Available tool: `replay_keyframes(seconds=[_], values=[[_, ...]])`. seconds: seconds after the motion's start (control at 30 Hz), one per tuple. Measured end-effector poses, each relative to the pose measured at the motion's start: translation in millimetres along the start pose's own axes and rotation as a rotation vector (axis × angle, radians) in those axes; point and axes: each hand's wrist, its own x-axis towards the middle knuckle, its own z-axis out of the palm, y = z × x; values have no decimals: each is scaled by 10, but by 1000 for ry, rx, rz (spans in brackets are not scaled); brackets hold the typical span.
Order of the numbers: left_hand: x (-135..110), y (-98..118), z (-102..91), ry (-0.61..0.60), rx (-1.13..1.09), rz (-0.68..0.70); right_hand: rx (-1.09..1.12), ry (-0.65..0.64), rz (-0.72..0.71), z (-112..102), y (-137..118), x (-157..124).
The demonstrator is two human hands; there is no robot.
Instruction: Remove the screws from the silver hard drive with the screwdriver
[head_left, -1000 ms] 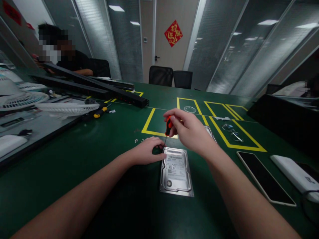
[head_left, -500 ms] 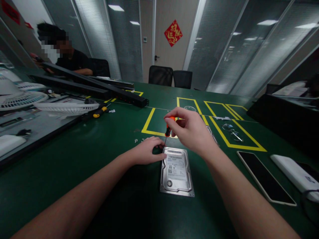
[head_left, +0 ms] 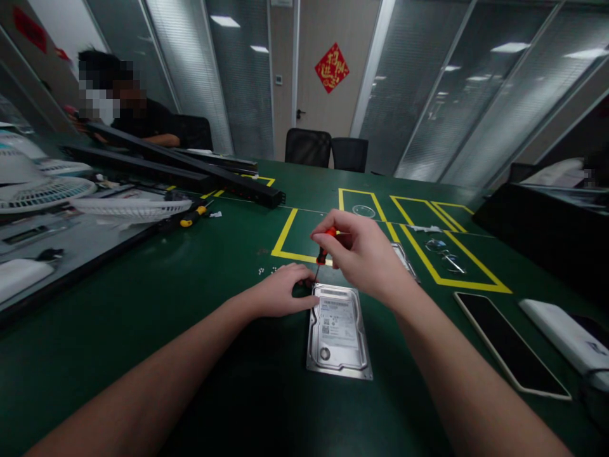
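A silver hard drive lies flat on the green table in front of me. My right hand is closed round a small red-and-black screwdriver, held nearly upright with its tip at the drive's far left corner. My left hand rests on the table against that same corner, fingers curled beside the tip. Several tiny screws lie on the table just left of my left hand.
Yellow tape boxes mark the table beyond, with small metal parts in them. A phone and a white power bank lie at right. Fan grilles, a yellow-handled screwdriver and long black bars sit at left, near a seated person.
My right hand's fingers have shifted round the screwdriver handle, and the view has tipped slightly. The left hand and the drive have stayed put.
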Motion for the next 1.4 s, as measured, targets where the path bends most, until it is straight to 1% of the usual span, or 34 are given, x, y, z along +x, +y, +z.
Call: replay_keyframes(seconds=[0.13,0.3,0.37,0.6,0.73,1.0,1.2,1.4], values=[[1,-18,9,5,3,1,-2,-14,30,-6,0,9],[-4,-21,14,6,0,0,100,-80,60,-19,18,-7],[-4,-14,12,4,-1,-8,109,-93,71,-26,27,-8],[2,-6,10,-2,-3,-6,80,-66,115,-36,32,21],[-1,-6,8,-2,-3,-7,30,-29,97,-45,24,30],[-2,-17,11,-2,-6,4,36,33,88,-51,50,16],[8,-22,14,5,-2,6,64,22,71,-35,38,4],[-5,-21,12,9,-5,16,93,0,86,-37,9,-19]])
